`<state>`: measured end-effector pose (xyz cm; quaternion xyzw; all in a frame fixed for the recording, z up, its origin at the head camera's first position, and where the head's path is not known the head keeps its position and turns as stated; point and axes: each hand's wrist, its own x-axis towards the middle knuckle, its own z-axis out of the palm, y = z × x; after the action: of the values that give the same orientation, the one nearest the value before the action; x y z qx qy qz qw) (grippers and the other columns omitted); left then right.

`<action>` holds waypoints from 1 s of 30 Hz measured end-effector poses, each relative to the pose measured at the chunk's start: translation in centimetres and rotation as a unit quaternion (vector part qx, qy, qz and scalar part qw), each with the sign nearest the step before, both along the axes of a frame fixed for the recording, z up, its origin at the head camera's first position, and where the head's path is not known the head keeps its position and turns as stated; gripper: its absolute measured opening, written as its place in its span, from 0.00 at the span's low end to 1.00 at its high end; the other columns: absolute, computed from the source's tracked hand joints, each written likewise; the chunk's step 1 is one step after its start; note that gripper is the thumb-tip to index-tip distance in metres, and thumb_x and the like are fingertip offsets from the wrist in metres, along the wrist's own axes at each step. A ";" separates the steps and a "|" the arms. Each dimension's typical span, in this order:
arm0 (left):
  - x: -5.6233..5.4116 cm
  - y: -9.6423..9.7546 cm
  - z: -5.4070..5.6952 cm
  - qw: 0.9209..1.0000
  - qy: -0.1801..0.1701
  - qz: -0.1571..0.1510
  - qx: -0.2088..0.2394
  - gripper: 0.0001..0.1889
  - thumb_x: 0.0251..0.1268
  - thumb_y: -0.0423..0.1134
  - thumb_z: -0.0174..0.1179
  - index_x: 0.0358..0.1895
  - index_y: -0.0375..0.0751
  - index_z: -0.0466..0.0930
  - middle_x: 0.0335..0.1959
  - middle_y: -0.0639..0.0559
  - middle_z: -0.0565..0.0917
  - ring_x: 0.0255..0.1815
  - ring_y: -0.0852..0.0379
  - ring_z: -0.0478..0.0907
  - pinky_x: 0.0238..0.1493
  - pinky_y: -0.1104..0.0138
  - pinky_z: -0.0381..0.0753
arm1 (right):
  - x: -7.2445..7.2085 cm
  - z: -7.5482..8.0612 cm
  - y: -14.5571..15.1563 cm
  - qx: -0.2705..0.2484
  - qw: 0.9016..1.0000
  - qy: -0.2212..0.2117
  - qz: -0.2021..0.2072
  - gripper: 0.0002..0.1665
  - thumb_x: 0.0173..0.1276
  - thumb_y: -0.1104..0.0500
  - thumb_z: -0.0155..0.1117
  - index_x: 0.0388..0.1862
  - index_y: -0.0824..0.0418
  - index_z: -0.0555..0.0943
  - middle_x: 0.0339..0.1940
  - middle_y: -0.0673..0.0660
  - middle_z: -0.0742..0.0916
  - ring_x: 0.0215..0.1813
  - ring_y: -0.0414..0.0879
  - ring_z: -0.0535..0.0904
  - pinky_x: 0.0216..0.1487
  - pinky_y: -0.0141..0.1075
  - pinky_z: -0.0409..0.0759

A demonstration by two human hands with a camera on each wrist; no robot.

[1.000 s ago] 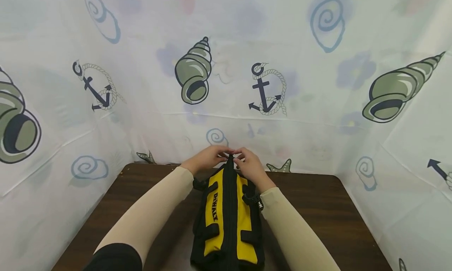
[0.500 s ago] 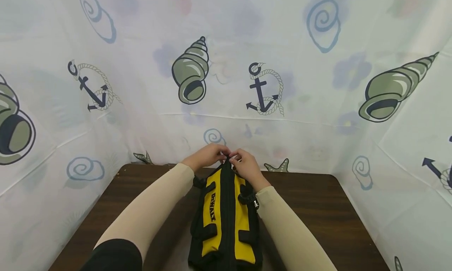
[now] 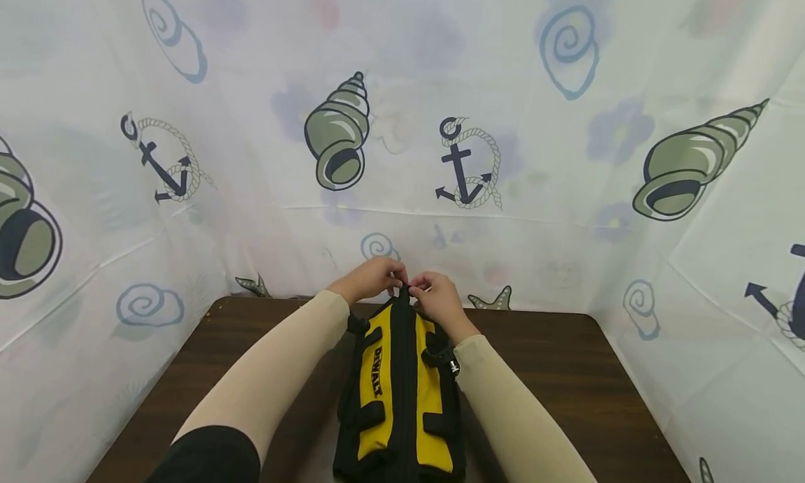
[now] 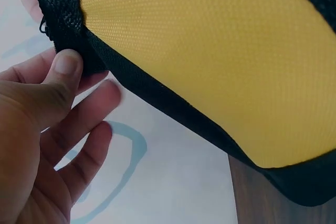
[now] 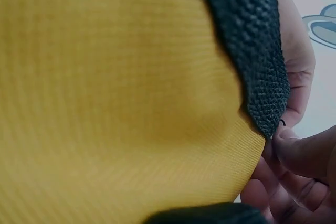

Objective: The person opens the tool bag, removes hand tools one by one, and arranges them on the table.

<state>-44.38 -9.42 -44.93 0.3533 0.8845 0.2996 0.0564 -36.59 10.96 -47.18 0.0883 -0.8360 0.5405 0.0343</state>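
Observation:
A yellow and black DeWalt tool bag point(image 3: 429, 388) lies lengthwise on the brown table, its black zipper strip point(image 3: 403, 371) running along the top. My left hand point(image 3: 371, 280) pinches the strip's far end. In the left wrist view, the thumb presses on the black end tab point(image 4: 79, 53), and the lower fingers extend below it. A small zipper pull point(image 4: 43, 24) shows beside the tab. My right hand point(image 3: 439, 301) pinches at the same tip from the right. Its thumb and fingers close beside a small black loop point(image 5: 282, 123) in the right wrist view; what they grip is mostly hidden.
Black handle straps point(image 3: 371, 414) lie along the bag's sides. A dark wooden table point(image 3: 541, 371) extends left and right of it. Behind stands a white cloth backdrop point(image 3: 402, 161) printed with shells and anchors, close to the table's far edge.
The view has shifted slightly. My right fingertips have come down a little, from meeting the left fingers above the tip to the strip end's right side. The bag stays in place.

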 end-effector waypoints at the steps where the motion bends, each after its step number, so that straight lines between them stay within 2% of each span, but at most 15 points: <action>1: 0.1 0.0 0.0 1.000 0.001 0.001 -0.002 0.09 0.81 0.29 0.62 0.44 0.46 0.90 0.42 0.47 0.90 0.35 0.53 0.85 0.42 0.65 0.89 | 0.0 -0.1 0.0 -0.001 1.000 -0.001 0.002 0.06 0.83 0.61 0.66 0.47 0.61 0.88 0.46 0.67 0.88 0.34 0.48 0.88 0.43 0.42 0.93; 4: 0.2 0.1 -0.1 1.000 0.013 0.004 -0.008 0.09 0.81 0.30 0.63 0.42 0.47 0.90 0.42 0.47 0.90 0.35 0.54 0.83 0.43 0.63 0.87 | 0.2 -0.2 0.1 -0.002 1.000 -0.007 0.007 0.06 0.83 0.62 0.66 0.47 0.61 0.88 0.47 0.69 0.88 0.35 0.50 0.87 0.45 0.42 0.93; 9: 0.3 0.4 0.1 0.999 0.032 0.007 -0.020 0.08 0.79 0.31 0.65 0.41 0.48 0.91 0.39 0.53 0.91 0.42 0.59 0.84 0.57 0.58 0.88 | 0.6 0.0 0.2 0.007 1.000 -0.005 0.015 0.06 0.83 0.63 0.65 0.46 0.63 0.88 0.46 0.69 0.88 0.40 0.52 0.89 0.46 0.41 0.93; 11: 0.2 0.5 0.1 0.999 0.032 0.008 -0.023 0.08 0.79 0.31 0.66 0.41 0.48 0.91 0.39 0.55 0.91 0.43 0.58 0.84 0.59 0.57 0.88 | 0.8 0.1 0.2 0.020 1.000 0.005 0.014 0.06 0.83 0.63 0.66 0.46 0.63 0.88 0.44 0.67 0.89 0.39 0.51 0.88 0.44 0.38 0.92; 18: 0.1 0.1 -0.4 0.999 0.026 0.009 -0.032 0.08 0.79 0.33 0.66 0.40 0.50 0.90 0.38 0.57 0.90 0.44 0.56 0.86 0.56 0.60 0.88 | 2.1 0.3 0.3 0.080 0.995 0.037 0.035 0.06 0.82 0.62 0.66 0.42 0.59 0.88 0.35 0.55 0.88 0.28 0.47 0.77 0.30 0.37 0.77; 24: 0.3 0.1 -0.5 0.999 0.038 0.004 -0.031 0.08 0.79 0.32 0.66 0.40 0.49 0.90 0.38 0.56 0.90 0.41 0.60 0.83 0.55 0.60 0.87 | 3.2 0.6 0.2 0.090 0.994 0.052 0.029 0.06 0.81 0.62 0.68 0.41 0.58 0.88 0.33 0.54 0.87 0.25 0.47 0.74 0.29 0.37 0.75; 30: 0.0 0.1 -0.4 0.998 0.047 0.004 -0.029 0.08 0.79 0.33 0.66 0.40 0.50 0.90 0.38 0.56 0.90 0.41 0.60 0.83 0.55 0.60 0.87 | 3.9 1.0 0.2 0.108 0.992 0.060 0.026 0.06 0.82 0.61 0.67 0.41 0.57 0.88 0.34 0.53 0.88 0.26 0.46 0.74 0.29 0.36 0.73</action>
<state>-44.37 -9.28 -45.34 0.3617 0.8958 0.2570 0.0243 -32.70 11.11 -46.18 0.1451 -0.8834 0.4415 0.0607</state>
